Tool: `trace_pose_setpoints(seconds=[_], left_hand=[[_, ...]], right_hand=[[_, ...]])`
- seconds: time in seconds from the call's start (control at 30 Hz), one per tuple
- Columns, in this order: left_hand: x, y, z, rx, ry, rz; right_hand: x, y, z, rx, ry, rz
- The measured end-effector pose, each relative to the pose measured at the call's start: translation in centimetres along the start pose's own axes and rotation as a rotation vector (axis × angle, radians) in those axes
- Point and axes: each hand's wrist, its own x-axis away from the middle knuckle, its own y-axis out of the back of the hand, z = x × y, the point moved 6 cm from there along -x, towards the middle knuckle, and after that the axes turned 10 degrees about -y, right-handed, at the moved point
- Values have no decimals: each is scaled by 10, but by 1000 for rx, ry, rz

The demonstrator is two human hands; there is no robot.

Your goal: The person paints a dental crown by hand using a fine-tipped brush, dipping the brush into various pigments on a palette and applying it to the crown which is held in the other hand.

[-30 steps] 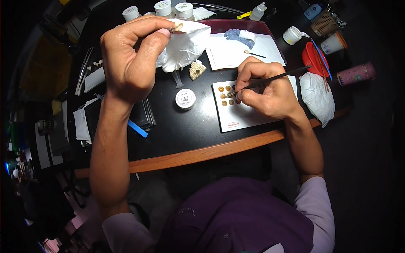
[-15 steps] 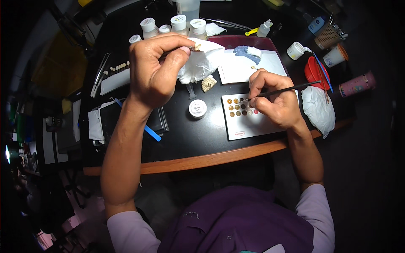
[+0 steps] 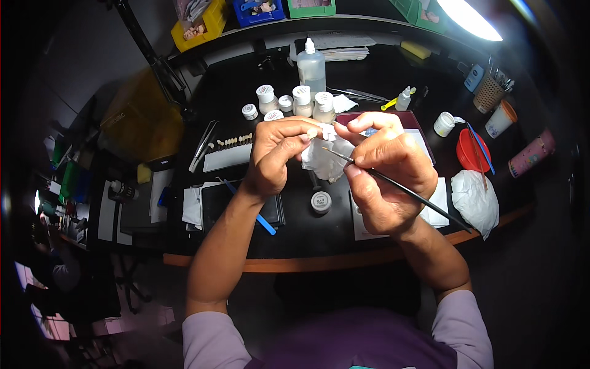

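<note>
Head view: over the bench (image 3: 307,240), the left hand (image 3: 272,158) pinches a small cream piece (image 3: 312,133) between thumb and finger; white tissue (image 3: 324,165) shows between the hands; the right hand (image 3: 396,175) grips a brush (image 3: 410,194), tip near the piece; farther right sits a red bowl (image 3: 468,155).

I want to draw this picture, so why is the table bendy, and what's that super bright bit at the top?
In the head view, the table edge curves because the lens is a fisheye; in the head view, the bright bit is a lamp, glaring white; also in the head view, the corners fade dark.
</note>
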Motion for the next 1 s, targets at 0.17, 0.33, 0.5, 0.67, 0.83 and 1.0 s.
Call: trace_pose_setpoints(seconds=[0.17, 0.33, 0.5, 0.67, 0.83, 1.0], left_hand=[[2, -5, 2, 91, 39, -3], [3, -10, 2, 172, 87, -10], [4, -11, 5, 192, 82, 7], [5, -9, 6, 191, 78, 21], [4, -12, 6, 167, 66, 29], [3, -12, 5, 174, 57, 37]], right_hand=[[9, -3, -6, 47, 64, 18], [9, -4, -5, 88, 88, -11], [7, -2, -2, 164, 123, -16], [5, -4, 3, 230, 145, -32], [3, -4, 3, 242, 164, -33], [3, -4, 2, 232, 175, -38]])
